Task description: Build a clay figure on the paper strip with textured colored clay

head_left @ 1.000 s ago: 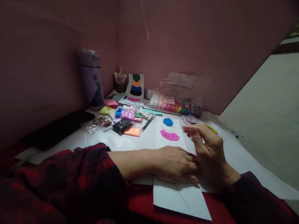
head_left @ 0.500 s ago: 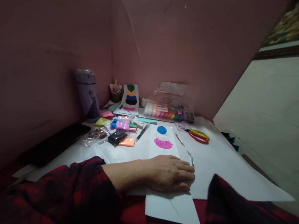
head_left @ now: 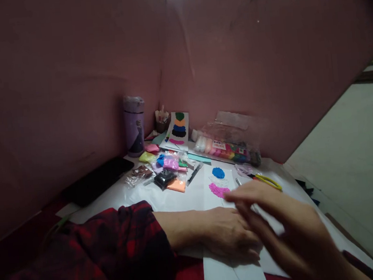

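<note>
My left hand (head_left: 230,234) lies flat, palm down, across a white paper strip (head_left: 234,275), fingers pointing right. On the strip above it are a blue clay oval (head_left: 218,173), a white patch (head_left: 219,182) and a pink clay shape (head_left: 219,190). A thin drawn line runs down the strip below the hand. My right hand (head_left: 288,224), smeared by motion, hovers above the strip and left fingers. Its fingers stretch left with the tips in front of the pink shape, and nothing shows between them. A thin silvery tool (head_left: 238,181) is mostly hidden behind the right hand.
Scissors (head_left: 268,181) lie behind my right hand. Bagged clay pieces (head_left: 170,163) and a pen (head_left: 194,174) lie left of the strip. Farther back are a purple bottle (head_left: 135,127), a finished colour card (head_left: 179,129) and a clay pack (head_left: 221,148). A black flat object (head_left: 98,180) lies left.
My right hand has come in from the lower edge over the strip, covering part of the scissors and the silvery tool. My left hand stays on the strip. The view has shifted left.
</note>
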`<control>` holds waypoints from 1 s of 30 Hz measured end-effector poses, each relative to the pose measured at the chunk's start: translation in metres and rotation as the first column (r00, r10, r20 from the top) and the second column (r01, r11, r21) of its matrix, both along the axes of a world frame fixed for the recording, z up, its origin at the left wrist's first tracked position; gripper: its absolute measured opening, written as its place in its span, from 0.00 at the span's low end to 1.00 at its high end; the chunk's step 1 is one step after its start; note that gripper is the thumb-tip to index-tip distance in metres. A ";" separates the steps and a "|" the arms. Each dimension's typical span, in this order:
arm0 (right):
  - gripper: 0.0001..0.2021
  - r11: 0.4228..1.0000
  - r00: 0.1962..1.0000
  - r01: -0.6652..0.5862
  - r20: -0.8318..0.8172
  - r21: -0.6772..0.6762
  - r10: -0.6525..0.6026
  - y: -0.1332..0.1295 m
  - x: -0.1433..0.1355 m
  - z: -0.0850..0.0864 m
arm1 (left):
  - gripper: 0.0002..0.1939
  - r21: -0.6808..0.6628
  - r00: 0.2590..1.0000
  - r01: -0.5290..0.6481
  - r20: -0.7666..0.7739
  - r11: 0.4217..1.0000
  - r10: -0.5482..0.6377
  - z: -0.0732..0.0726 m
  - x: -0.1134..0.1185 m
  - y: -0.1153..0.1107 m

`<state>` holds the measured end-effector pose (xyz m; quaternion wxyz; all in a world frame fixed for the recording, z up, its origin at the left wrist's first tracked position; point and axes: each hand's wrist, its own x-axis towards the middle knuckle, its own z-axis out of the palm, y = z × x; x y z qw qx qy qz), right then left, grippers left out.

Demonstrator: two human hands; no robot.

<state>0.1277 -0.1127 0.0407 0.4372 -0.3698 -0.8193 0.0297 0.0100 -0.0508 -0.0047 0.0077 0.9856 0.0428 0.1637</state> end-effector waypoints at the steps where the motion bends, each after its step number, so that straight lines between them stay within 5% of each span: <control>1: 0.13 0.998 0.998 0.058 -0.019 0.005 -0.057 0.008 0.003 0.009 | 0.11 0.005 1.000 0.028 0.009 1.000 -0.028 0.000 0.000 0.002; 3: 0.06 0.961 0.968 0.244 -0.096 0.130 -0.233 0.022 0.015 0.007 | 0.13 0.024 0.995 -0.074 0.062 0.997 0.072 0.001 0.000 0.006; 6: 0.04 0.880 0.922 0.384 -0.174 0.282 -0.346 0.039 0.040 -0.025 | 0.15 0.049 0.926 -0.338 0.193 0.940 0.323 0.003 0.000 0.012; 10: 0.03 0.904 0.946 0.324 -0.092 0.280 -0.311 0.048 0.057 -0.051 | 0.13 0.063 0.879 -0.421 0.273 0.905 0.391 0.004 -0.002 0.017; 13: 0.03 0.937 0.973 0.226 -0.025 0.268 -0.228 0.046 0.056 -0.048 | 0.04 0.077 0.872 -0.428 0.295 0.900 0.390 0.002 -0.003 0.018; 19: 0.04 0.967 0.983 0.185 -0.054 0.178 -0.178 0.045 0.053 -0.045 | 0.07 0.005 0.850 -0.472 0.266 0.881 0.454 0.001 -0.002 0.017; 23: 0.03 0.974 0.976 0.203 -0.100 0.106 -0.192 0.047 0.053 -0.046 | 0.10 -0.027 0.786 -0.588 0.217 0.809 0.579 0.028 -0.012 0.024; 27: 0.03 0.972 0.966 0.224 -0.148 0.067 -0.213 0.047 0.052 -0.045 | 0.17 -0.168 0.583 -0.786 0.116 0.594 0.804 0.077 -0.047 0.037; 30: 0.03 0.978 0.971 0.201 -0.144 0.060 -0.191 0.047 0.052 -0.044 | 0.15 -0.093 0.479 -0.878 -0.121 0.470 0.870 0.105 -0.084 0.039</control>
